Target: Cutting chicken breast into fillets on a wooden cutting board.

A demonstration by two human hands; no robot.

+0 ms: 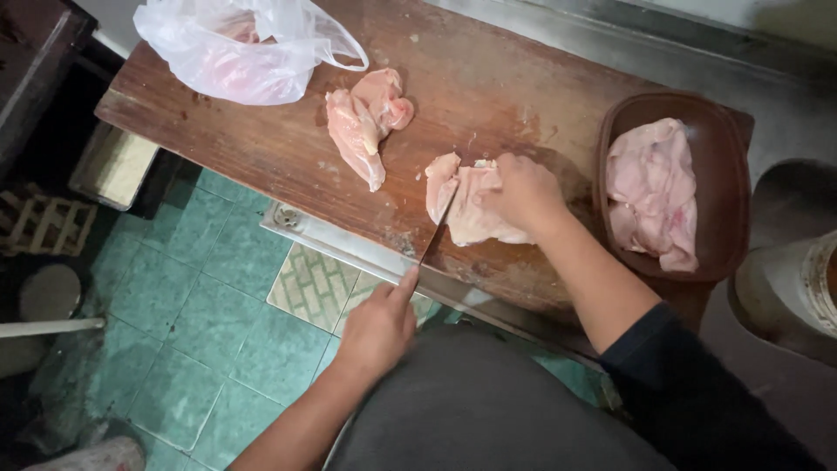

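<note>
Worn brown wooden table (488,78) over green floor tiles: the right hand (521,194) presses flat on a pale raw chicken piece (471,209) to steady it, while the left hand (379,330) grips a thin dark-handled knife (436,231), its blade slicing the meat's left edge

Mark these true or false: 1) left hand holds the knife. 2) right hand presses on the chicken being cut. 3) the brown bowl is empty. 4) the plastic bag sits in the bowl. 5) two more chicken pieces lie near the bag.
1) True: the left hand grips the knife.
2) True: the right hand presses on the chicken piece.
3) False: the brown bowl holds raw chicken.
4) False: the plastic bag lies on the wooden board, far from the bowl.
5) True: loose chicken pieces lie beside it.
</note>
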